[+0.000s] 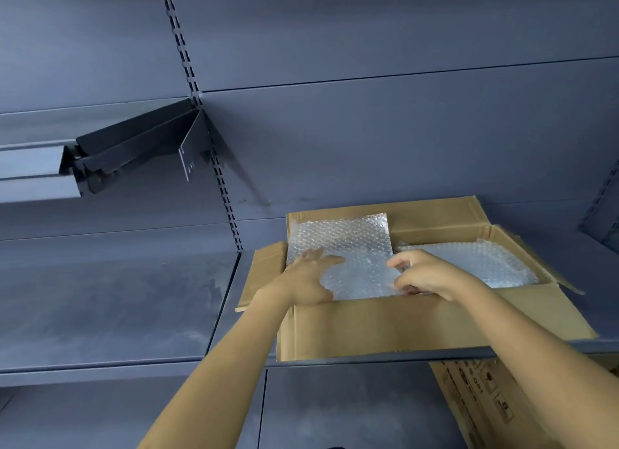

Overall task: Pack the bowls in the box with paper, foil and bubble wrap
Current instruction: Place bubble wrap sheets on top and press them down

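One brown cardboard box (385,324) sat open on a grey metal shelf (117,314), with two clear, bumpy bubble-wrap sheets inside. The left hand (308,277) pressed flat, fingers spread, on the left sheet (345,244). The right hand (425,272) pinched that sheet's right edge with curled fingers. The right sheet (485,261) lay just beyond.

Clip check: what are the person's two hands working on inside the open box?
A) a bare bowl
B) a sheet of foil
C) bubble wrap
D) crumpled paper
C: the left hand rests on the clear bubble wrap and the right hand pinches its edge, inside the cardboard box. No foil, paper or bare bowl is visible.
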Motion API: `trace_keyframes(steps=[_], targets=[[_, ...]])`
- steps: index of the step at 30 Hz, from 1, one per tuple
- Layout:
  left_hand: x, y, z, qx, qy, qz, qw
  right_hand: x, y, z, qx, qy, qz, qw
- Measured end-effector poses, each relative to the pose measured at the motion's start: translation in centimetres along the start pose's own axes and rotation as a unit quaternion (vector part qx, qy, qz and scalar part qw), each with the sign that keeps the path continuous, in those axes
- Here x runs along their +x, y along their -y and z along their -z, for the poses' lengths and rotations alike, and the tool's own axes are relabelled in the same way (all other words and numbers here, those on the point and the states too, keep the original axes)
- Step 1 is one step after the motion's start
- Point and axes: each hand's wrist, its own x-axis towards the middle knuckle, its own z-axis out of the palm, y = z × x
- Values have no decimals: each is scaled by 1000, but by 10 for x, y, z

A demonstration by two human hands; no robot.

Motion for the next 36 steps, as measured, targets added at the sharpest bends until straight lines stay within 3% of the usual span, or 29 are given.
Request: trace_keyframes(steps=[4, 7, 11, 14, 17, 22, 29, 33, 34, 36], targets=[[11, 4, 7, 10, 81, 56, 995, -2, 2, 2, -41, 29, -5, 999], [22, 9, 0, 69, 77, 97, 990, -2, 5, 2, -81, 34, -7, 996], [25, 4, 1, 171, 81, 88, 978, 9, 7, -4, -269, -22, 19, 963], [26, 2, 2, 183, 109, 92, 973, 16, 15, -11, -277, -70, 110, 952], [29, 1, 0, 184, 130, 109, 968, 28, 27, -25, -272, -52, 190, 942], [40, 4, -12, 221, 126, 133, 958, 56, 27, -54, -307, -46, 183, 933], [42, 7, -8, 156, 163, 137, 964, 64, 23, -56, -357, -43, 155, 920], [46, 16, 25, -42, 258, 156, 953, 68, 23, -58, -357, -48, 150, 921], [48, 15, 28, -35, 244, 162, 956, 69, 23, -59, -359, -46, 149, 920], [54, 10, 17, 12, 113, 174, 978, 71, 22, -61, -370, -54, 148, 916]])
